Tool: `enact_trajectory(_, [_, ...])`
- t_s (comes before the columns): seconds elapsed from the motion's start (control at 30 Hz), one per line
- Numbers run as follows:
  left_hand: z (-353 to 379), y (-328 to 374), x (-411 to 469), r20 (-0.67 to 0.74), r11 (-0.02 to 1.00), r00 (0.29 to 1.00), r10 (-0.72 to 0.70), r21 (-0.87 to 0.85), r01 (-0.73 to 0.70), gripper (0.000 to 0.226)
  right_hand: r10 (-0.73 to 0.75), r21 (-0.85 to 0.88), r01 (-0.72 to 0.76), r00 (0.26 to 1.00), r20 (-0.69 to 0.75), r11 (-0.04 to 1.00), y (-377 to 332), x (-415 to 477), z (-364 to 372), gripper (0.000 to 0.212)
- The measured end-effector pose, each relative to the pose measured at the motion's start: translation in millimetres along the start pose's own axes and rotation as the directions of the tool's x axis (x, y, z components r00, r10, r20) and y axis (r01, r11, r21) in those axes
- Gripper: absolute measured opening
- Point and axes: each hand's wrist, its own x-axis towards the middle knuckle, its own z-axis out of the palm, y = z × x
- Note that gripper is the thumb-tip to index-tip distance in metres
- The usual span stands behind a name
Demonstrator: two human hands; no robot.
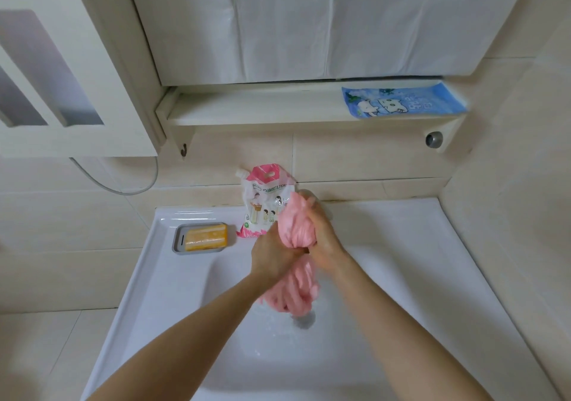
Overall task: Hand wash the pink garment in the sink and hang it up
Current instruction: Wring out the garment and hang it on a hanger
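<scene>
- pink garment (296,230) hangs bunched and twisted over the sink (173,292) basin.
- your left hand (272,254) and right hand (324,240) both clench it mid-length, touching each other.

Soap dish (202,237) and detergent pouch (264,203) crowd back-left rim, basin (173,301) open

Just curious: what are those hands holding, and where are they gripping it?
Both the left hand and right hand clutch the pink garment around its bunched middle.
</scene>
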Motion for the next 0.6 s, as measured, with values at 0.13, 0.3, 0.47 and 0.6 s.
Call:
enact_trajectory(0.13, [-21.4,16.1,-1.9,0.069,0.945,0.997,0.034,-0.327,-0.010,0.045,0.204,-0.246,-0.134,0.937,0.283,0.960,-7.1,-9.9,-22.6,0.089])
enact_trajectory(0.3, [-31.4,41.0,0.0,-0.004,0.811,0.991,0.135,-0.573,-0.113,0.023,0.376,-0.389,-0.244,0.872,0.312,0.889,-8.9,-30.0,-25.3,0.054])
enact_trajectory(0.47, [-27.8,54.6,5.3,-0.009,0.844,0.988,0.154,-0.518,-0.137,0.022,0.325,-0.319,-0.185,0.818,0.474,0.930,-11.0,-36.4,-19.0,0.108])
enact_trajectory(0.6, [-27.6,52.3,7.5,0.034,0.853,0.980,0.198,-0.498,-0.155,0.023,0.354,-0.323,-0.230,0.841,0.410,0.918,-16.2,-45.2,-8.0,0.099])
